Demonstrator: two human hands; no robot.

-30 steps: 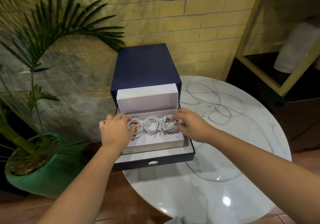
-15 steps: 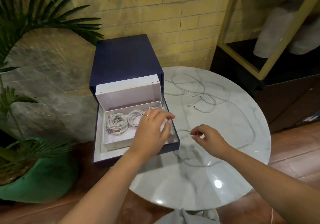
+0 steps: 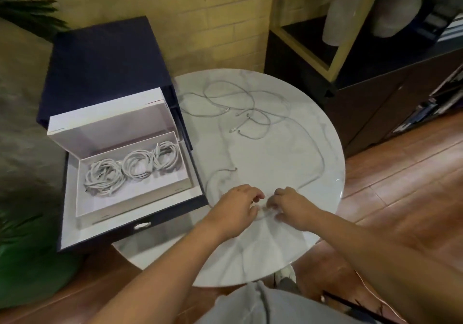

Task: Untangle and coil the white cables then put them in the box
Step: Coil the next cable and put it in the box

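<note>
- Your left hand (image 3: 236,204) and right hand (image 3: 292,207) meet just right of the box (image 3: 130,193), fingers curled; blur hides whether they pinch the cable (image 3: 253,113).
- Three coils (image 3: 132,167) lie inside the box.
- Loose cable sprawls beyond your hands, right of the box.

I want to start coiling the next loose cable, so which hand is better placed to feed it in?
Right hand, probably. The loose white cable sweeps round the table's right side to it, while the left hand sits nearer the box to hold the coil.
</note>
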